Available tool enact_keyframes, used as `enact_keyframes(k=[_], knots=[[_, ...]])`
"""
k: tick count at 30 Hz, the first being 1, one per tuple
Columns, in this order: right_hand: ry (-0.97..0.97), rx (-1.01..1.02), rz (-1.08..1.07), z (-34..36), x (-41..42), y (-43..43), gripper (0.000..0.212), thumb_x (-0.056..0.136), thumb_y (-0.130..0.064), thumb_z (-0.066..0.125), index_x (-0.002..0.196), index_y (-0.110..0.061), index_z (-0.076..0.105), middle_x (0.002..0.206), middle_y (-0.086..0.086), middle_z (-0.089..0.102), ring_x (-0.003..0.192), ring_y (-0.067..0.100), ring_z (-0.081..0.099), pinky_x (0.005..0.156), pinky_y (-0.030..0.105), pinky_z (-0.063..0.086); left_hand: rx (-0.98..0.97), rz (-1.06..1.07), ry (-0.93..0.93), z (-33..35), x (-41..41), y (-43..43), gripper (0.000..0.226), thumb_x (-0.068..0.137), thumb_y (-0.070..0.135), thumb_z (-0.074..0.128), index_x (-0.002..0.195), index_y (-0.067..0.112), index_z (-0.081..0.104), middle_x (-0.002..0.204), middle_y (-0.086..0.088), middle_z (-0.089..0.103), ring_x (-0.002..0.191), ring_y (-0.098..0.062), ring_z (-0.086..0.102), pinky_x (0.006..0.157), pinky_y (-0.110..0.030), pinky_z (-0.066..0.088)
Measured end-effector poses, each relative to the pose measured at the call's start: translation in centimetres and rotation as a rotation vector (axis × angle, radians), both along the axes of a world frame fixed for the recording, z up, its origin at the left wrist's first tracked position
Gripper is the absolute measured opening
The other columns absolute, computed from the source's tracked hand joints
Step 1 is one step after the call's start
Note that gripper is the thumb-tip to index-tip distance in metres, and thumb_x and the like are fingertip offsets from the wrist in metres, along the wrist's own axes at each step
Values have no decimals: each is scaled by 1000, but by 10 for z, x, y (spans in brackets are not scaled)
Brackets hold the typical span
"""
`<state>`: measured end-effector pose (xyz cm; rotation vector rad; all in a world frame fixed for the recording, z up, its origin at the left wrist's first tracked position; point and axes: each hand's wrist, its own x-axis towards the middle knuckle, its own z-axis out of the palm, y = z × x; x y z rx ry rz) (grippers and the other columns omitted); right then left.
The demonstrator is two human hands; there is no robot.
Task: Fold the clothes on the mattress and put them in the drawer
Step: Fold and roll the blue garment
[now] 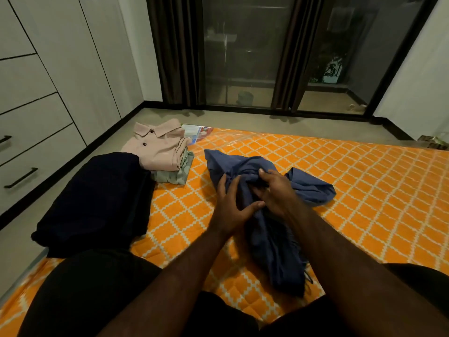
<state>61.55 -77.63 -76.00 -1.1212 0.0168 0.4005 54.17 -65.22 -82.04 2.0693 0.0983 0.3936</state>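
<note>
The room is dim, with dark glass doors point(247, 57) at twelve o'clock and a big orange mattress point(352, 190) on the floor. A person sits on the mattress with the work right in front, so both arms can reach it.

In the middle lies a blue cloth point(274, 251), all bunched up and not folded yet. The left hand point(230, 205) wraps round the bunch from the nine o'clock side. The right hand point(275, 190) grips it from the three o'clock side. The fingers of both hands are curled on the cloth, I think to find an edge and pull it out flat.

At ten o'clock from the blue cloth sits a pink shirt point(158, 149), folded neatly on top of a folded green cloth point(181, 175). Just beside them, at nine o'clock, is a folded dark cloth point(97, 200). They are stacked on the side near the drawers point(21, 166), most likely so they are easy to carry over. The drawers look closed.
</note>
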Motion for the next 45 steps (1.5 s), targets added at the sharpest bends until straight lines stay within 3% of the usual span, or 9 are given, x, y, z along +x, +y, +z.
enact_keyframes(k=[4, 7, 11, 15, 21, 27, 36, 41, 45], knots=[[1, -175, 212, -2, 1, -1, 34, 106, -17, 52, 140, -21, 53, 130, 1, 62, 118, 32, 63, 96, 52, 56, -48, 189, 58, -3, 9, 7, 79, 77, 39, 85, 142, 16, 48, 147, -11, 41, 134, -25, 44, 98, -27, 40], [-142, -438, 27, -7, 11, -4, 15, 103, -23, 57, 108, -19, 69, 107, 11, 68, 91, 31, 69, 78, 44, 59, -80, 264, 107, -13, 12, 22, 56, 78, 19, 83, 125, 10, 56, 117, -10, 65, 105, -27, 63, 75, -29, 44], [-338, -1267, -198, -29, 34, -28, 27, 90, -36, 65, 95, -10, 67, 92, 15, 68, 85, 38, 65, 71, 43, 54, 56, 385, 78, -19, 14, 31, 33, 84, 7, 72, 115, 8, 61, 112, -15, 61, 101, -34, 61, 75, -32, 44], [-80, -1539, 6, -39, 28, -41, 49, 74, -55, 77, 99, -18, 60, 101, 13, 65, 87, 33, 64, 68, 38, 53, 227, 255, -109, -7, 10, 18, 37, 87, 16, 73, 122, 12, 61, 111, -10, 53, 100, -27, 55, 85, -36, 50], [-16, -946, 33, -24, 25, -28, 37, 86, -35, 80, 88, 1, 69, 87, 25, 72, 78, 38, 70, 70, 52, 59, 171, -275, -67, 21, -8, -8, 85, 68, 59, 86, 136, 29, 46, 107, 11, 52, 90, -5, 54, 74, -26, 48], [212, -119, 62, 15, -3, -17, 29, 104, -31, 57, 114, -5, 63, 114, 20, 66, 99, 37, 68, 77, 46, 61, 8, -118, -81, 18, -6, -10, 99, 67, 58, 85, 146, 32, 31, 135, 1, 31, 124, -10, 40, 96, -25, 39], [63, -24, 365, 30, -17, -8, 53, 106, -50, 41, 137, -13, 62, 134, 17, 65, 90, 18, 73, 68, 30, 56, -287, 3, -87, 21, 5, 9, 59, 82, 44, 78, 131, 33, 48, 130, 2, 51, 114, -11, 56, 90, -30, 51], [-256, -774, 176, 28, -3, -18, 28, 100, -30, 65, 88, -5, 67, 80, 13, 66, 63, 25, 64, 56, 33, 50, -527, 353, -76, 20, 12, 30, 25, 99, 40, 62, 113, 20, 59, 100, 5, 63, 97, -22, 65, 80, -39, 53], [-176, -1718, 755, 22, 3, -39, 24, 92, -35, 75, 83, -14, 69, 76, 3, 68, 62, 18, 63, 62, 32, 55, -474, 519, -46, 15, 13, 41, 24, 101, 44, 56, 102, 20, 60, 85, 9, 58, 78, -17, 57, 69, -33, 42]])
